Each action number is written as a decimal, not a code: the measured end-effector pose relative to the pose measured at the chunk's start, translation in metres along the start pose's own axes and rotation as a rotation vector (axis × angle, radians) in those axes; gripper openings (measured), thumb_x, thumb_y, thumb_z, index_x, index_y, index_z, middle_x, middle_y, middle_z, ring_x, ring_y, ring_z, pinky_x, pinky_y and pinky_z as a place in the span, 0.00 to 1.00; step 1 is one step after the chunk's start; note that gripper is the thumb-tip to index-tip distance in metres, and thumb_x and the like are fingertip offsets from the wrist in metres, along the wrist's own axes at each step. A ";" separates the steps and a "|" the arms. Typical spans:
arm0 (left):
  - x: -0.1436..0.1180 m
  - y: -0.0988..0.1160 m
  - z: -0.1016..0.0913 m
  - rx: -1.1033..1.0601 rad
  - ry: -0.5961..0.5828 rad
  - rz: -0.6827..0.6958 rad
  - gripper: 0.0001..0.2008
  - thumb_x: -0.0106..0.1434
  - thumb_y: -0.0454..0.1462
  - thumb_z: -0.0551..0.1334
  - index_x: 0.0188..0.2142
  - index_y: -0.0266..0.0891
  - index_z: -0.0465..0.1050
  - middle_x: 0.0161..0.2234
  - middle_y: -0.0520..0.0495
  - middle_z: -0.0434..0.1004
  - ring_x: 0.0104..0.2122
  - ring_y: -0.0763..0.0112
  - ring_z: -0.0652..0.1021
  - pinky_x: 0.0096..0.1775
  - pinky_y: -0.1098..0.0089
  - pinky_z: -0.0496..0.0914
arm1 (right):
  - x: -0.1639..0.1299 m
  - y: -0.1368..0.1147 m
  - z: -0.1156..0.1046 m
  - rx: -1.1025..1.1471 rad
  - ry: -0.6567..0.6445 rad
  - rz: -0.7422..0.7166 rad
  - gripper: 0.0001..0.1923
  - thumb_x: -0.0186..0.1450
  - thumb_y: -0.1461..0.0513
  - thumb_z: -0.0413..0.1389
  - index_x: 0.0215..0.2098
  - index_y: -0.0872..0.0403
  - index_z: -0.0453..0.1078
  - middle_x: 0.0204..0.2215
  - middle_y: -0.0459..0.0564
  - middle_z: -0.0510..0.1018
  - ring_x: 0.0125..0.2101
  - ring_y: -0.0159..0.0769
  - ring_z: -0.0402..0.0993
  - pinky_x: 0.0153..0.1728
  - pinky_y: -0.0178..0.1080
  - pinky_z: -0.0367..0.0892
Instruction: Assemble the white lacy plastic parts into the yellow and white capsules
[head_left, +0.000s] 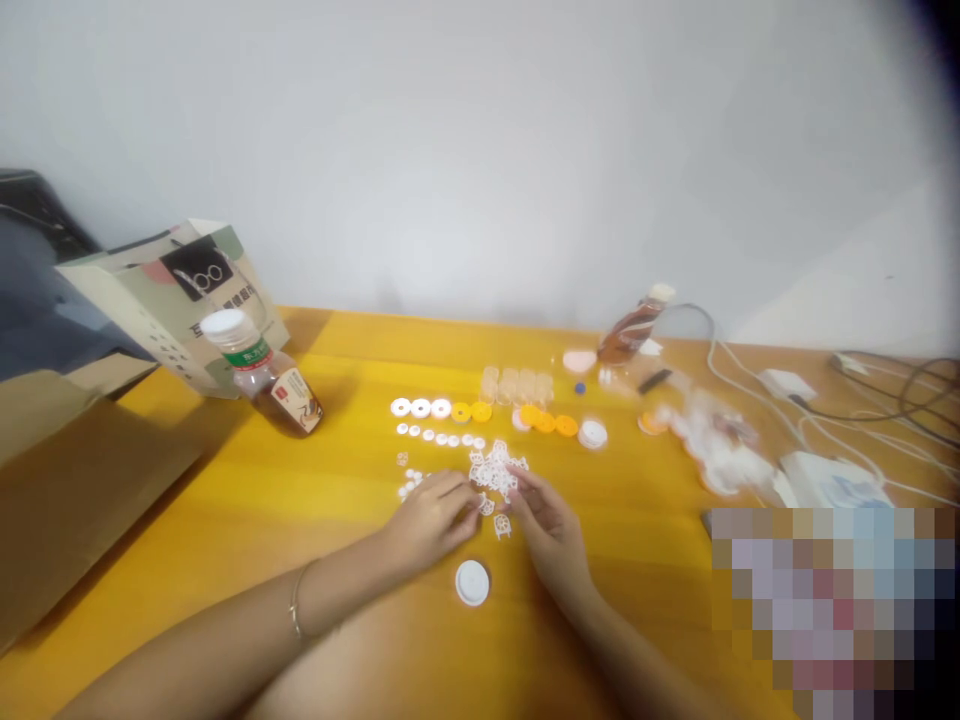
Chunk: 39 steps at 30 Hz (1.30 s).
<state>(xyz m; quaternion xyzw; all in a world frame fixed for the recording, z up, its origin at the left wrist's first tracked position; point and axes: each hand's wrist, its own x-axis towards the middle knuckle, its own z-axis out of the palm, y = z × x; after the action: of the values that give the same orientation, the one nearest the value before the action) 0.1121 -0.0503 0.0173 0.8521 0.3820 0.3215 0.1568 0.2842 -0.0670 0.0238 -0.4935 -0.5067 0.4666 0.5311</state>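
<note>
- My left hand (433, 518), fingers nearly together, at a white openwork piece (487, 507) on the near side of the white pile (491, 468).
- My right hand (553, 530), half curled, at the pile's right edge; I cannot tell either's grip.

- Counter (660, 540): wood-look, smooth, with a soft gloss.
- Wall (480, 150), far: matt, mostly smooth.
- Pieces (491, 468), heaped in the middle: openwork plastic, apparently hard.
- Discs (421, 409), in the far row: smooth plastic, white or yellow.
- Blocks (517, 386), behind them: translucent plastic.
- Lid (472, 583), near: smooth white plastic.
- Jar (259, 375), left: clear, shiny plastic.
- Bag (217, 300), far left: printed paper or card, smooth.
- Box (97, 500), near left: plain matt cardboard.
- Bracelet (294, 605), near left: thin metal, shiny.
- Bottle (630, 328), far right: glossy plastic.
- Wrap (720, 445), right: crinkled, filmy plastic; blurred.
- Charger (787, 385), far right: smooth white plastic.
</note>
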 end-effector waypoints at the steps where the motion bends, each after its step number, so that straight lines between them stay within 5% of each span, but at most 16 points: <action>1: 0.000 0.001 -0.002 -0.068 0.009 -0.038 0.04 0.59 0.32 0.55 0.31 0.36 0.68 0.29 0.48 0.70 0.31 0.72 0.70 0.34 0.71 0.64 | 0.000 0.000 -0.001 0.001 0.007 0.000 0.15 0.58 0.58 0.56 0.44 0.52 0.69 0.28 0.46 0.73 0.27 0.33 0.73 0.36 0.39 0.71; 10: 0.005 0.010 -0.007 -0.927 0.122 -0.539 0.08 0.56 0.39 0.61 0.28 0.35 0.64 0.23 0.53 0.63 0.22 0.80 0.63 0.24 0.78 0.58 | -0.002 -0.001 -0.001 0.055 -0.032 0.030 0.17 0.56 0.58 0.59 0.43 0.52 0.69 0.25 0.44 0.71 0.27 0.32 0.72 0.32 0.37 0.71; 15: 0.004 0.013 -0.006 -1.196 0.150 -0.639 0.11 0.55 0.41 0.63 0.28 0.35 0.66 0.21 0.55 0.61 0.21 0.80 0.63 0.25 0.77 0.58 | -0.006 -0.002 0.001 0.030 -0.104 0.044 0.19 0.54 0.59 0.61 0.44 0.51 0.69 0.22 0.43 0.70 0.26 0.31 0.70 0.32 0.37 0.70; 23: 0.006 0.019 -0.005 -1.096 0.090 -0.591 0.13 0.54 0.43 0.63 0.29 0.33 0.69 0.24 0.50 0.70 0.25 0.76 0.70 0.31 0.74 0.65 | -0.007 0.004 0.003 0.077 -0.121 0.038 0.20 0.52 0.59 0.62 0.44 0.49 0.69 0.28 0.44 0.70 0.27 0.30 0.71 0.34 0.36 0.72; 39: 0.003 0.028 0.001 -0.834 0.186 -0.594 0.10 0.57 0.42 0.60 0.28 0.35 0.68 0.26 0.50 0.70 0.29 0.73 0.70 0.34 0.73 0.64 | -0.011 -0.001 0.009 0.169 -0.110 0.135 0.13 0.50 0.58 0.63 0.34 0.51 0.72 0.27 0.46 0.78 0.32 0.38 0.76 0.39 0.43 0.72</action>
<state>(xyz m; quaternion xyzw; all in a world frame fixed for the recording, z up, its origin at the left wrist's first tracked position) 0.1295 -0.0661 0.0327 0.5400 0.4590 0.4624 0.5328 0.2746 -0.0775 0.0241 -0.4534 -0.4596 0.5687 0.5096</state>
